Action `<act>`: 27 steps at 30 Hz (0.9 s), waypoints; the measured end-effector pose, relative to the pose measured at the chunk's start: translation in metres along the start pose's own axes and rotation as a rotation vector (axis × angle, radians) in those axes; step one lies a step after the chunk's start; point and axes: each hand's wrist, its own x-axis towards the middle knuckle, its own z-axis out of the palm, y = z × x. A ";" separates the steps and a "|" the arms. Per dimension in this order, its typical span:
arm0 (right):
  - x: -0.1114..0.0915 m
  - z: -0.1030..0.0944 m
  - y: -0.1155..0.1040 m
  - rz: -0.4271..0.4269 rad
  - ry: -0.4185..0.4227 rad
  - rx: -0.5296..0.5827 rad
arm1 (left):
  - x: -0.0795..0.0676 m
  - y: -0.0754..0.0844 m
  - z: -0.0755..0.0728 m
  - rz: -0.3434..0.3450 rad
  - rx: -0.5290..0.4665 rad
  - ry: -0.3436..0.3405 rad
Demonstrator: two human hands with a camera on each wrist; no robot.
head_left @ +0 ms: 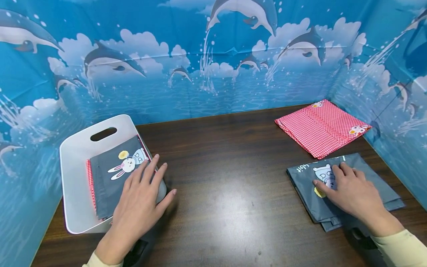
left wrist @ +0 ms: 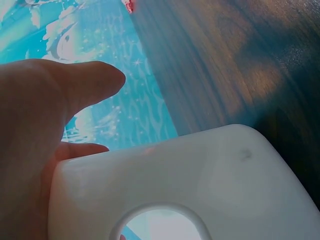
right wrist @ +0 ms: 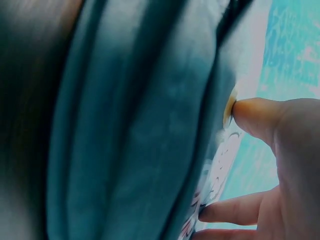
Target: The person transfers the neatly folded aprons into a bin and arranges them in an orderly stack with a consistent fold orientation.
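On the left stands a white plastic bin (head_left: 75, 174) with an oval handle slot. Inside it lies a folded dark grey cloth (head_left: 106, 193) printed with a rabbit, over red checked fabric (head_left: 90, 181). My left hand (head_left: 140, 193) hovers across the bin's near right side, fingers spread; in the left wrist view its thumb (left wrist: 95, 82) is clear of the rim. At the right, my right hand (head_left: 355, 191) rests on another folded dark grey cloth (head_left: 370, 174) with a rabbit print. In the right wrist view its thumb and fingertips touch the top of the cloth's thick layers (right wrist: 135, 130).
Behind the right cloth lies a folded red checked cloth (head_left: 323, 128). Everything stands on a dark wooden table (head_left: 227, 178). A blue dolphin-printed curtain (head_left: 213, 81) closes in the back and both sides.
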 end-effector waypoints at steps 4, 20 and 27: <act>-0.002 0.001 -0.008 -0.014 0.001 -0.001 | 0.000 0.000 0.001 0.016 0.014 0.029; -0.012 0.008 -0.057 -0.130 0.051 -0.063 | -0.001 0.001 0.001 0.036 0.031 0.050; -0.020 0.014 -0.082 -0.229 0.090 -0.096 | -0.001 0.000 -0.001 0.029 0.027 0.042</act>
